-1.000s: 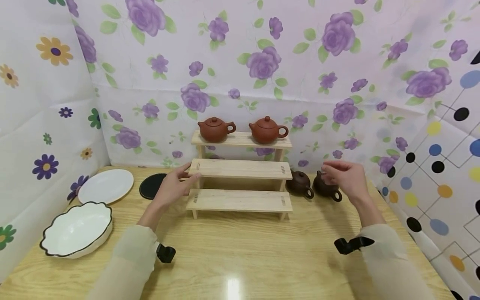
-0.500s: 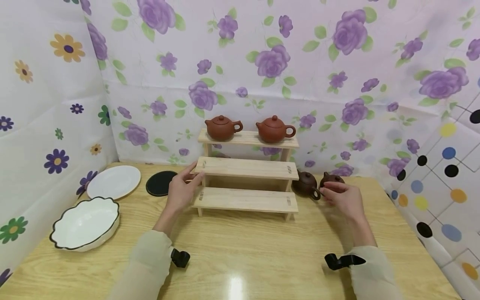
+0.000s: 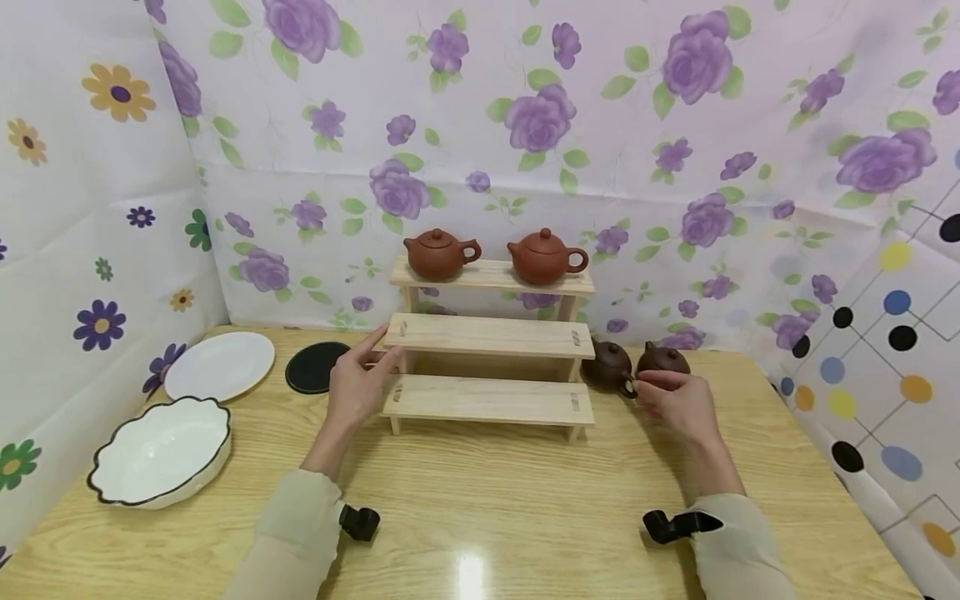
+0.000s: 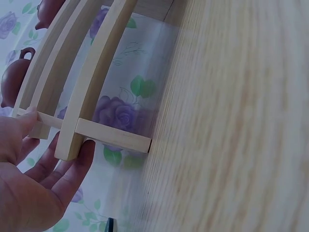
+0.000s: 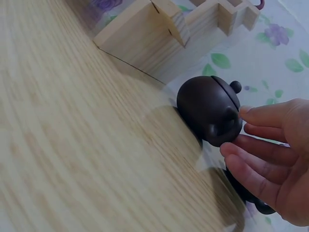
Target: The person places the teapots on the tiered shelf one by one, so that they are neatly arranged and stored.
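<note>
A three-tier wooden rack (image 3: pixel 487 398) stands on the table with two reddish-brown teapots (image 3: pixel 438 255) on its top tier. My left hand (image 3: pixel 358 379) holds its left end, thumb and fingers on either side of the wood; the left wrist view has the fingers (image 4: pixel 79 162) at the board ends. Beside the rack's right end sit two dark brown teapots, a nearer-left one (image 3: pixel 607 365) and a right one (image 3: pixel 663 358). My right hand (image 3: pixel 681 407) is at the left one's handle (image 5: pixel 224 121), thumb and fingers extended and apart; whether they touch it I cannot tell.
At the left are a white scalloped bowl (image 3: pixel 161 454) with a dark rim, a white oval plate (image 3: pixel 219 367) and a black round mat (image 3: pixel 315 367). Flowered cloth (image 3: pixel 480 150) hangs close behind the rack. A dotted cloth (image 3: pixel 885 400) borders the right side.
My right hand has come down and leftward from above the right dark teapot to the left one's handle. My left hand has stayed on the rack. The head view has shifted slightly.
</note>
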### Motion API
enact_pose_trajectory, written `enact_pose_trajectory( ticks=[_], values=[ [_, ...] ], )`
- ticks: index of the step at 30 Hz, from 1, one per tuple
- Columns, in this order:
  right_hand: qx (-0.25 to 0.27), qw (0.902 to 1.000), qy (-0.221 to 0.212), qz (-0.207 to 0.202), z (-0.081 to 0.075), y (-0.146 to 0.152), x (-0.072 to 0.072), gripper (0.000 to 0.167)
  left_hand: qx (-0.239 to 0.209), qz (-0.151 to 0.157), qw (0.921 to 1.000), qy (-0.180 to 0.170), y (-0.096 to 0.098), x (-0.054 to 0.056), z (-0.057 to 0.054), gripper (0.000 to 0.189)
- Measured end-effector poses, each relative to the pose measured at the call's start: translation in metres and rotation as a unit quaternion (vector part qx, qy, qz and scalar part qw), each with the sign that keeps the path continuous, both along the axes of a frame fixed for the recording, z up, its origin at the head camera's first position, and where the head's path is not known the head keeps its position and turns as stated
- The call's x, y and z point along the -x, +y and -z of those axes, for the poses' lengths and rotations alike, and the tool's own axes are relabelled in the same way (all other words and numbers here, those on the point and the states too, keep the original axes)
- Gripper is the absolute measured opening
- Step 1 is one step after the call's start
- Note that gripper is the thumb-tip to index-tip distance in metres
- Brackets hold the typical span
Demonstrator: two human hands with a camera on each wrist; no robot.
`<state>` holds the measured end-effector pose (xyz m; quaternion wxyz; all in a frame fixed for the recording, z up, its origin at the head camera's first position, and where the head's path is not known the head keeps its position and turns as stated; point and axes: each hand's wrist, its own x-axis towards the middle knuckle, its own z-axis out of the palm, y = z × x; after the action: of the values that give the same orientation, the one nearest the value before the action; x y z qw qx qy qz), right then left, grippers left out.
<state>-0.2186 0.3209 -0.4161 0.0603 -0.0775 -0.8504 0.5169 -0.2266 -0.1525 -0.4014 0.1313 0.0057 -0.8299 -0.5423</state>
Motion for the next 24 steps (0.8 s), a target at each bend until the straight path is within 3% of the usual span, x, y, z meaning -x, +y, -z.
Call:
enact_pose_trajectory(
  ticks=[13,24],
  values=[
    [-0.035,0.9994,-0.005,-0.003,0.009,-0.009,0.007,0.037,-0.006,-0.003,1.0,-0.005,-0.002,0.0,0.001,0.054],
    [-0.012,0.9997,0.021,0.008,0.015,-0.008,0.005,0.035,-0.01,0.002,0.9999,-0.011,0.0,0.001,0.0,0.054]
  ],
)
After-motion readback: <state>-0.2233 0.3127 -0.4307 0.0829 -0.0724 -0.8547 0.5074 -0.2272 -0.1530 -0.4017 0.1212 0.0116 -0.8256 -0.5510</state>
